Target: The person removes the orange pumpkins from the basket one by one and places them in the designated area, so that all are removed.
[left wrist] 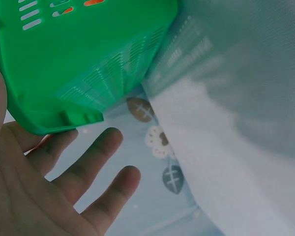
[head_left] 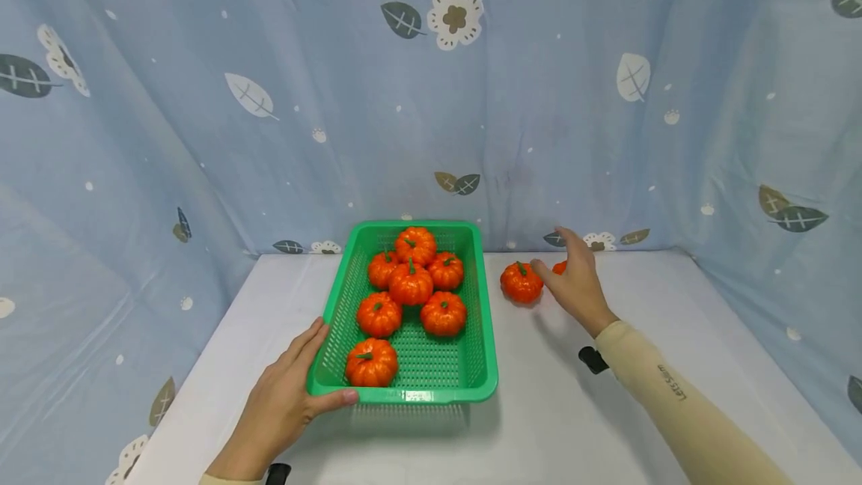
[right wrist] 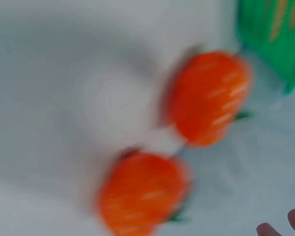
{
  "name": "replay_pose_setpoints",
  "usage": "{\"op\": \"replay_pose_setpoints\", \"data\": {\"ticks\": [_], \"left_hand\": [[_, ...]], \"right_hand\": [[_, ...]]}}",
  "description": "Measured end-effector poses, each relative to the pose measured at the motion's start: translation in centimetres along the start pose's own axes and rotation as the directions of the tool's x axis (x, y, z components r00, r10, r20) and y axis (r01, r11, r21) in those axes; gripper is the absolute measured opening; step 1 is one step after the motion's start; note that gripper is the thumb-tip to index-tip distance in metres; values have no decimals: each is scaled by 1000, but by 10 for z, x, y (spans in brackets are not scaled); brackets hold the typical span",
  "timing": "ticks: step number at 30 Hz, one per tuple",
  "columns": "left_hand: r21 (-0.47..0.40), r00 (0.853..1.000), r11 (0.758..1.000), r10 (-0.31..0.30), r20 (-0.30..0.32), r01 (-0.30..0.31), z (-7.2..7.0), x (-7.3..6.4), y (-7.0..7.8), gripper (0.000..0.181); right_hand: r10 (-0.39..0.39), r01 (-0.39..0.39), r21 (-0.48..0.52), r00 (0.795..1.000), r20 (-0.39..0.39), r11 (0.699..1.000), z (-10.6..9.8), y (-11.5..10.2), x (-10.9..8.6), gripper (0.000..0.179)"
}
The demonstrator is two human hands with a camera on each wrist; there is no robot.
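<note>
A green plastic basket [head_left: 490, 335] stands at the middle of the white table with several small orange pumpkins [head_left: 372, 364] inside. My left hand [head_left: 279, 388] rests against its near left corner, thumb on the front rim. In the left wrist view the fingers [left wrist: 96, 160] of that hand stretch out, spread, beside the rim. To the right of the basket lie two more pumpkins, one shiny and whole in view [head_left: 521, 283], the other [head_left: 560, 267] mostly hidden behind my right hand [head_left: 578, 287]. That hand hovers over them, thumb and fingers apart, holding nothing. Both pumpkins appear blurred in the right wrist view.
A blue curtain [head_left: 532, 96] printed with leaves and flowers hangs behind the table and along both sides. The white tabletop [head_left: 539, 425] extends in front of the basket and to its right. The basket's far side stands near the curtain.
</note>
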State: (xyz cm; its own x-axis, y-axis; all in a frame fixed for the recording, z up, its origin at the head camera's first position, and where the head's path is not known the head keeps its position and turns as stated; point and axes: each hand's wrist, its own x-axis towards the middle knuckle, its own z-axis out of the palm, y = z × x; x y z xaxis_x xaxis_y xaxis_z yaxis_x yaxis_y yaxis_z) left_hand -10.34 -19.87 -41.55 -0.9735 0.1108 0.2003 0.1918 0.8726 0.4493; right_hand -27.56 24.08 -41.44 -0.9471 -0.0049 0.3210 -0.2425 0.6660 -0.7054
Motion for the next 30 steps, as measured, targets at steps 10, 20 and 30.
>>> {"op": "replay_pose_setpoints", "data": {"ticks": [10, 20, 30], "left_hand": [[-9, 1000, 1000, -14, 15, 14, -1, -1, -2, 113], [-15, 1000, 1000, -13, 8, 14, -1, -2, -4, 112], [-19, 1000, 1000, 23, -17, -24, 3, -1, -4, 110]], "right_hand": [[-115, 80, 177, 973, 199, 981, 19, -96, 1, 79], [-146, 71, 269, 951, 274, 961, 66, -153, 9, 81], [-43, -47, 316, 961, 274, 948, 115, -159, -1, 91]]}}
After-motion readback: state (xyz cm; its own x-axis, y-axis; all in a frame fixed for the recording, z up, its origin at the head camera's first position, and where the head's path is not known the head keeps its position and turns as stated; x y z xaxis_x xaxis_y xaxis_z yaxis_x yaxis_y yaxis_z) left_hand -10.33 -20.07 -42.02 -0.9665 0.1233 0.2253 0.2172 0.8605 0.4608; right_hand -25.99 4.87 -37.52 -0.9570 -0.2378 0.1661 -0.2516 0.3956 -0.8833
